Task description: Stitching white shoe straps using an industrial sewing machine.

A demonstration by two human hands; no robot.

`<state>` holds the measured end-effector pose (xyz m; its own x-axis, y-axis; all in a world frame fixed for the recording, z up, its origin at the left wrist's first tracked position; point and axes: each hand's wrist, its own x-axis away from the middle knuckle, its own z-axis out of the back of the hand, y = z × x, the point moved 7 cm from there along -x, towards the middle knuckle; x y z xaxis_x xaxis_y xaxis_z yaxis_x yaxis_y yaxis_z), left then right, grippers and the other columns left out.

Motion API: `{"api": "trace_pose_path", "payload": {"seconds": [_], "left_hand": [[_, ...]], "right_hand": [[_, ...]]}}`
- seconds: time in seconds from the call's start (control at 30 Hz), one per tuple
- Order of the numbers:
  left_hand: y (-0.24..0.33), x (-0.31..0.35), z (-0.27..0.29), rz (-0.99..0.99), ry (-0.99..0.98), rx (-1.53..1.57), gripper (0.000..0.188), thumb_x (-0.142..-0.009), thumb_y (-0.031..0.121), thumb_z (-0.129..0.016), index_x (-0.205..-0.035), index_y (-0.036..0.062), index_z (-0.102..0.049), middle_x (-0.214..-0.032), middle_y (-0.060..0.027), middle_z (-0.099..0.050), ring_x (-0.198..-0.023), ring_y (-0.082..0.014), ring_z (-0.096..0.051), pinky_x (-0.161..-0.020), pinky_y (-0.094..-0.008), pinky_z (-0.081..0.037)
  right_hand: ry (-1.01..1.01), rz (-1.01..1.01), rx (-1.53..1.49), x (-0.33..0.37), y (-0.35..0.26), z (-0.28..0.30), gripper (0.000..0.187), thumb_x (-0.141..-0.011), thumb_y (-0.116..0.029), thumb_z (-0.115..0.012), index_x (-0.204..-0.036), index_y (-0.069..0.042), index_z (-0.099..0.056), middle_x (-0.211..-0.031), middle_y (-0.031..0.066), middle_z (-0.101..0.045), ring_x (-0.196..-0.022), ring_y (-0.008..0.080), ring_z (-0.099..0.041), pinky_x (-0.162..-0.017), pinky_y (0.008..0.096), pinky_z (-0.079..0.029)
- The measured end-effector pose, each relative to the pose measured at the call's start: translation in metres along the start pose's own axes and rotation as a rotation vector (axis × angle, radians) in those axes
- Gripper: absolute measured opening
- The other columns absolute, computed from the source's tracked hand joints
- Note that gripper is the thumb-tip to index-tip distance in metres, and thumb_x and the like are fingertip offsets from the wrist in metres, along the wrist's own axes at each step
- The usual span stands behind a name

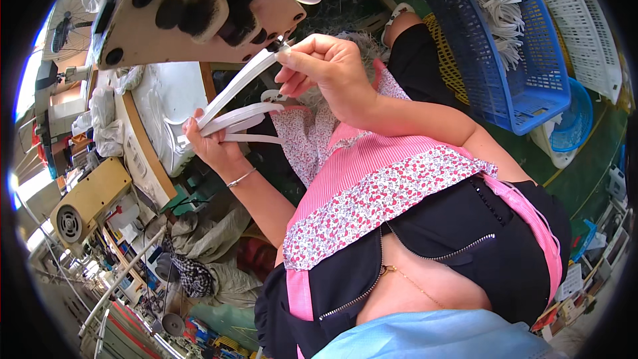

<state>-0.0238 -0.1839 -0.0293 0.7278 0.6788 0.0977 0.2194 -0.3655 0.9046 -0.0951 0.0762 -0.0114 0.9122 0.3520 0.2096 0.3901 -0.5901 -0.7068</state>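
Observation:
My left hand [216, 151] is closed around several flat white strips [240, 117], whose loose ends fan out to the right. One white strip [238, 85] runs taut up to my right hand [337, 74], where thumb and forefinger pinch its far end. That end sits just below the edge of a cream-coloured machine [199, 10] with black knobs, which looks like a sewing machine head. A small dark part of the machine nearly touches the fingertips; whether they meet I cannot tell. More white strips [159, 123] lie over the table edge beside my left hand.
A white tabletop [176, 86] with a wooden edge stands to the left. At the upper right, a blue plastic basket [458, 53] holds a bundle of white strips [500, 16]. Beyond it are a white basket [585, 33] and a round blue basket [577, 116]. Grey cloth [219, 246] hangs lower left.

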Motion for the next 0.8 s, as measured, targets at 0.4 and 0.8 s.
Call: {"api": "trace_pose_path", "payload": {"seconds": [0.4,0.8], "left_hand": [[0.006,0.012,0.042,-0.053,0.097,0.049,0.012,-0.092,0.014,-0.054,-0.081,0.0106,-0.050,-0.074,0.0012,-0.050,-0.056,-0.0057,-0.043,-0.046,-0.0202,-0.032],[-0.153,0.078,-0.114,1.083,-0.562,0.251,0.022,-0.099,0.023,-0.058,-0.082,0.0107,-0.051,-0.064,-0.0012,-0.055,-0.056,-0.0090,-0.054,-0.044,-0.0226,-0.048]], "right_hand": [[-0.129,0.134,0.605,0.019,-0.004,0.020,0.024,-0.088,-0.022,-0.074,-0.092,0.000,-0.064,-0.078,0.0043,-0.066,-0.068,0.0105,-0.063,-0.062,0.0223,-0.049],[-0.675,-0.636,0.281,0.054,0.105,0.043,0.063,-0.080,-0.029,-0.080,-0.127,0.004,-0.053,-0.121,0.0136,-0.061,-0.114,0.0197,-0.057,-0.099,0.0331,-0.043]]}}
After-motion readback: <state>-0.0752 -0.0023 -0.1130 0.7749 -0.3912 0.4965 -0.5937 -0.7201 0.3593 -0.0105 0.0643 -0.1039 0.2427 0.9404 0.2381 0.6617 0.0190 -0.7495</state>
